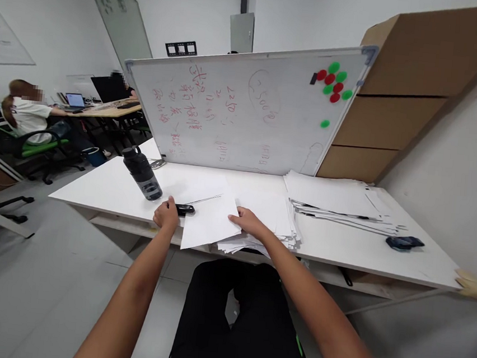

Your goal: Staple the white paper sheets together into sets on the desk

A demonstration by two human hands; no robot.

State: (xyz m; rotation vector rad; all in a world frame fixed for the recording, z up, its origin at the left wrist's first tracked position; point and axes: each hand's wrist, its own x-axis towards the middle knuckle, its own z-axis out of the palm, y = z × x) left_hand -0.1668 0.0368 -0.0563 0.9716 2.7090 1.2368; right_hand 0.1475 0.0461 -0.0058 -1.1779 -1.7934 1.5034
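My left hand point(166, 215) is curled at the near edge of the white table point(106, 189), closed around the handle end of a small black tool point(185, 210); I cannot make out what the tool is. A loose white sheet of paper point(207, 221) lies just right of that hand, overhanging the table edge. My right hand point(248, 221) rests with fingers bent on the right edge of this sheet, on top of a low stack of white paper point(275, 216).
A dark water bottle point(142, 173) stands left of my left hand. A whiteboard point(245, 112) leans at the table's back, beside cardboard boxes point(397, 104). A second paper pile point(333, 199) and a dark small device point(403, 243) lie right. A person point(27, 116) sits far left.
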